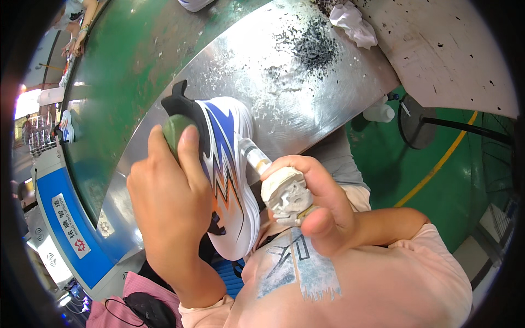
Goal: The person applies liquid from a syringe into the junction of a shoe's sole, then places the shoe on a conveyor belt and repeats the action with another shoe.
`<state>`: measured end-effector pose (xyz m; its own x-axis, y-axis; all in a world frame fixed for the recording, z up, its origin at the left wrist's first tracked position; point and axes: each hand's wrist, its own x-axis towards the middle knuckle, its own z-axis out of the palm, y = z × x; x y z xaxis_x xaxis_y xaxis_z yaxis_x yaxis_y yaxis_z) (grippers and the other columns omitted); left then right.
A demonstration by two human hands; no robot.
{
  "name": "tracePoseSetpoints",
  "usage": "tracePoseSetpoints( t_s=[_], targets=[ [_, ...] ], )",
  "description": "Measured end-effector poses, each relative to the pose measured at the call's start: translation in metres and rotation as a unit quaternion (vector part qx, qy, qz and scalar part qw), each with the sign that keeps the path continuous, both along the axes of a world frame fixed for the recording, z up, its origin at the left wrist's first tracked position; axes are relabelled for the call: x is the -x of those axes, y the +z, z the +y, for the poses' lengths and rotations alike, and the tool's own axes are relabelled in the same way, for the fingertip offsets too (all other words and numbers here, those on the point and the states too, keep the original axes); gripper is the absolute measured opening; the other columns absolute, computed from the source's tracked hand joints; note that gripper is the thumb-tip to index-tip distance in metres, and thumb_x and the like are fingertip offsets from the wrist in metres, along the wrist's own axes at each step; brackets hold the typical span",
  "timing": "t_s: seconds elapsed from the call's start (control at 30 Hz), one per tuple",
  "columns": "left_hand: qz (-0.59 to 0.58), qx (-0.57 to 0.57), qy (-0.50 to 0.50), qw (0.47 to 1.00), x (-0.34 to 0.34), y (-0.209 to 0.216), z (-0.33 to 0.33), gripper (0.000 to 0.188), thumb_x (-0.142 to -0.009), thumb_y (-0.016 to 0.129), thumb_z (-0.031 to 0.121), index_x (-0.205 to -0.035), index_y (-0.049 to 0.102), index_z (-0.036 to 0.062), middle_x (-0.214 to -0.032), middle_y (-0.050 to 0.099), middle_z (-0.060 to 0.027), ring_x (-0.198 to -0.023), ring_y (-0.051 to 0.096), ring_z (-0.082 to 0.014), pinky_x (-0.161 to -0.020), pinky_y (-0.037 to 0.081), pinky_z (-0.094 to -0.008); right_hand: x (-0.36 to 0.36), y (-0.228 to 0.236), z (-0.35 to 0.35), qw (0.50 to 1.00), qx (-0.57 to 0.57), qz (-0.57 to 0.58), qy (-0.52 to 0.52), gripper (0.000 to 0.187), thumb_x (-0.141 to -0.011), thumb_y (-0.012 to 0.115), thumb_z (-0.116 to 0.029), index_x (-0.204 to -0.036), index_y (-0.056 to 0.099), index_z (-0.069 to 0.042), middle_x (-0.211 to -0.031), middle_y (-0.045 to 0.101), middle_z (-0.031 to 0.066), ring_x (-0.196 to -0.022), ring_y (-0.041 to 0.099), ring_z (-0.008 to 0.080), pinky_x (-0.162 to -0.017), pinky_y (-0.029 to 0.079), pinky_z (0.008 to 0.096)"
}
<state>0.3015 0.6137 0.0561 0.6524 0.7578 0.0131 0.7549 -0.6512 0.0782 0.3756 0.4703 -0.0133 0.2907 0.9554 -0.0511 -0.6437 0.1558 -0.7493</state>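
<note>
A white sneaker (223, 128) with blue, black and orange zigzag stripes stands over the near edge of the metal tabletop, its sole side turned to the right. A green shoe last (174, 131) shows in its dark collar. My left hand (172, 199) grips the last at the opening, thumb and fingers closed over it. In my right hand (333, 205) is a clear syringe (254, 154), its back end caked with a white crusty lump (287, 194). The syringe's tip points at the side of the sneaker, by the sole line; whether it touches is too fine to tell.
The shiny metal plate (262, 76) has black residue at its far end, beside a crumpled white cloth (354, 24). A green conveyor (117, 71) runs along the left, with another sneaker (67, 127) beyond. A white bottle (379, 112) and round stool (418, 123) are right. Another person's hands (76, 44) show far left.
</note>
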Motion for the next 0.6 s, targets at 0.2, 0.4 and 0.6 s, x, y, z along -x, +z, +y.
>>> tracePoseSetpoints(
  t_s=[0.2,0.4,0.6],
  targets=[
    [-0.050,0.020,0.036,0.998,-0.002,0.000,0.014,0.037,-0.084,0.048,0.023,-0.065,0.050,-0.0080,-0.059,0.050,-0.0274,-0.058,0.050,-0.0436,-0.056,0.038,-0.0465,0.023,-0.010,0.007,0.994,-0.098,-0.046,-0.028,0.059,-0.085,0.051,-0.038,-0.121,0.029,0.003,-0.099,0.052,0.0072,-0.086,0.050,0.0106,-0.073,0.042,0.0223],
    [-0.105,-0.007,0.014,0.994,-0.003,-0.014,0.019,0.033,-0.083,0.048,0.021,-0.066,0.052,-0.0069,-0.062,0.052,-0.0271,-0.062,0.051,-0.0428,-0.057,0.039,-0.0474,0.015,-0.003,0.004,0.995,0.022,-0.075,-0.065,0.077,-0.075,0.052,-0.057,-0.114,0.032,0.007,-0.083,0.052,0.0063,-0.068,0.050,0.0081,-0.059,0.042,0.0205],
    [-0.199,-0.052,-0.129,0.970,-0.008,-0.037,-0.026,0.042,-0.076,0.057,0.014,-0.116,0.050,0.0043,-0.114,0.048,-0.0246,-0.107,0.047,-0.0374,-0.086,0.040,-0.0416,-0.082,-0.035,0.003,0.927,0.059,0.370,-0.031,0.048,-0.088,0.032,-0.050,-0.103,0.050,-0.008,-0.057,0.024,-0.0037,-0.046,0.019,0.0075,-0.039,0.017,0.0209]
  ],
)
